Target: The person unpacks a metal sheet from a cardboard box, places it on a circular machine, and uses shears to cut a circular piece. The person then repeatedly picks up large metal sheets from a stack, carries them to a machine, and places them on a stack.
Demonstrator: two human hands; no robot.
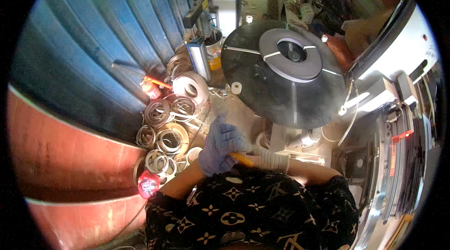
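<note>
Above the shirt (253, 210), left hand (220, 146) and right hand (267, 158) are held together, grip unclear; glove (213, 158) adjustment is presumed, separation required next.

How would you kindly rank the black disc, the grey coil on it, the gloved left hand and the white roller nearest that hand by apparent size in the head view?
1. Black disc
2. Grey coil and gloved left hand: too close to rank, the hand being nearer the camera
3. White roller
</note>
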